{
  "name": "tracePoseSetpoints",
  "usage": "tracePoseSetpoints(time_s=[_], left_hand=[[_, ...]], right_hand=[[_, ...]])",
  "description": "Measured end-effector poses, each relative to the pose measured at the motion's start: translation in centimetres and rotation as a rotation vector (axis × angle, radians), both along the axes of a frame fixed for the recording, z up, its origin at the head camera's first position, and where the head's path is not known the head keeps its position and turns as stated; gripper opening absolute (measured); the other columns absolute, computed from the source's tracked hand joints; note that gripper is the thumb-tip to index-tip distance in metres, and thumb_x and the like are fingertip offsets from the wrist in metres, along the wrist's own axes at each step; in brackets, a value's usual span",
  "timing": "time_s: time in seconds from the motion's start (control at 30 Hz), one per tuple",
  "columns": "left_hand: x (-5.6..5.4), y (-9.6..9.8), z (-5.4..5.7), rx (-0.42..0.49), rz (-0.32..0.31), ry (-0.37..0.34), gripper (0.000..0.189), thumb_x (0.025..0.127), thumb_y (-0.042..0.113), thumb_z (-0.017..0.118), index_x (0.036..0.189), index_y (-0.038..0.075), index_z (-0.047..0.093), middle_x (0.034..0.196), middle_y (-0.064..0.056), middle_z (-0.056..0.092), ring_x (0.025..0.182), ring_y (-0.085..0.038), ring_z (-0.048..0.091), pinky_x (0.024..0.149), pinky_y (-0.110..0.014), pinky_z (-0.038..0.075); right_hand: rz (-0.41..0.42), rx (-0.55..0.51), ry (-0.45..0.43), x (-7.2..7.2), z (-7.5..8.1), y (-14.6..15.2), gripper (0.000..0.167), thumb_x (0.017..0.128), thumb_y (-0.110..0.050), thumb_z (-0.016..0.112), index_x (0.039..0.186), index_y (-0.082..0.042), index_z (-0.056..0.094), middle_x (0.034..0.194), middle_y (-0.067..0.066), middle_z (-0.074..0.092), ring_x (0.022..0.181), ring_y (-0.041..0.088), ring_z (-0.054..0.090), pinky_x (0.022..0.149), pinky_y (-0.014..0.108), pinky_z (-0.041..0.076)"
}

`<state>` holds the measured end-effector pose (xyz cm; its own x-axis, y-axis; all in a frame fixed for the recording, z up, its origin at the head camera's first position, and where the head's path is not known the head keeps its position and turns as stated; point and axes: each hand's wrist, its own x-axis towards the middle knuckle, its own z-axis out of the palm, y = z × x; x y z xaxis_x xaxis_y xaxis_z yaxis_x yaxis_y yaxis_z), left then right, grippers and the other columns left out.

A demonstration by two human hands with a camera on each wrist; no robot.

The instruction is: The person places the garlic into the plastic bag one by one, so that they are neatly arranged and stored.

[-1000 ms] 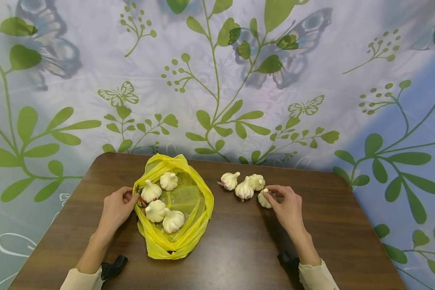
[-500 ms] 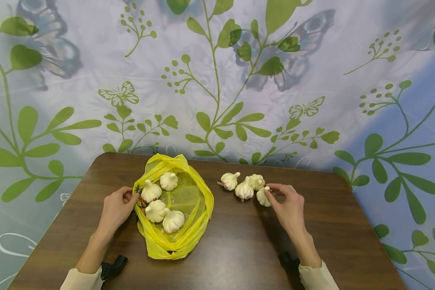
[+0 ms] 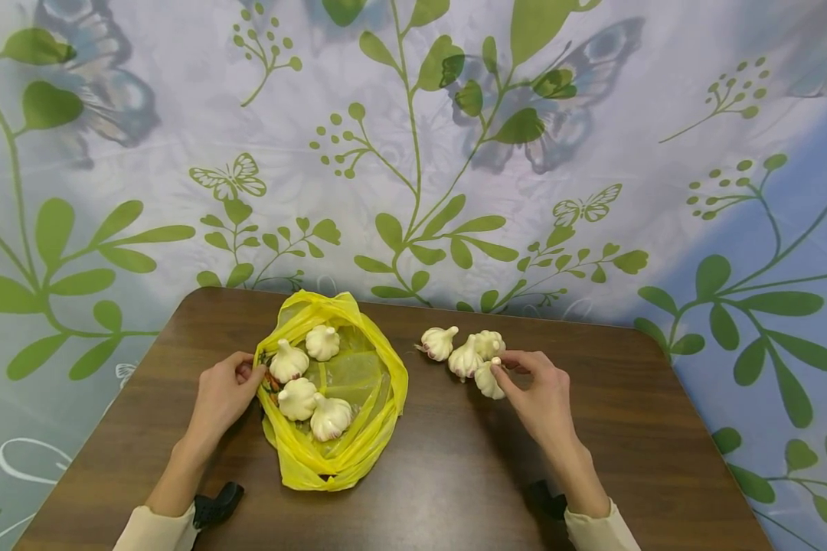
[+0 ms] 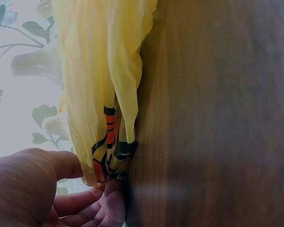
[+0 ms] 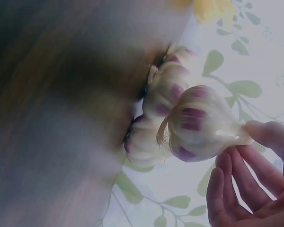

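My left hand point(image 3: 226, 392) pinches the left rim of a yellow plastic bag point(image 3: 379, 428), between thumb and fingers in the left wrist view. Several white garlic bulbs point(image 3: 331, 418) lie inside the opened bag. With thumb and fingertips, my right hand point(image 3: 540, 394) holds a garlic bulb point(image 5: 199, 125) by its stem. The right wrist view shows that bulb raised off the table, its roots and purple patches facing the tabletop. Just behind it, three more bulbs point(image 3: 465, 357) rest together on the table.
A brown wooden table point(image 3: 441, 490) carries everything. Behind its far edge hangs a patterned cloth point(image 3: 413, 153) with green leaves and butterflies. A black wrist mount point(image 3: 218, 505) sits at the left sleeve, another point(image 3: 548, 501) at the right.
The right hand has lifted the garlic bulb and shifted it left, in front of the three others. The left hand stays at the bag's rim.
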<state>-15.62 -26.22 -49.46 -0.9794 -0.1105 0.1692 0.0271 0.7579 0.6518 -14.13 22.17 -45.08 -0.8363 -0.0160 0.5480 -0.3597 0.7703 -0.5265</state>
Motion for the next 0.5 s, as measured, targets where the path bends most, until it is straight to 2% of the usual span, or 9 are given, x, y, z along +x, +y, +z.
tracePoseSetpoints(time_s=[0.5], left_hand=[[0.0, 0.0, 0.1, -0.014, 0.000, 0.024, 0.028, 0.099, 0.015, 0.070, 0.114, -0.009, 0.072, 0.080, -0.010, 0.068, 0.067, -0.017, 0.057, 0.064, -0.031, 0.046]], right_hand=[[0.114, -0.045, 0.012, 0.0, 1.4, -3.8, 0.021, 0.082, -0.010, 0.091, 0.101, -0.012, 0.082, 0.091, 0.002, 0.076, 0.086, 0.021, 0.072, 0.076, 0.044, 0.060]])
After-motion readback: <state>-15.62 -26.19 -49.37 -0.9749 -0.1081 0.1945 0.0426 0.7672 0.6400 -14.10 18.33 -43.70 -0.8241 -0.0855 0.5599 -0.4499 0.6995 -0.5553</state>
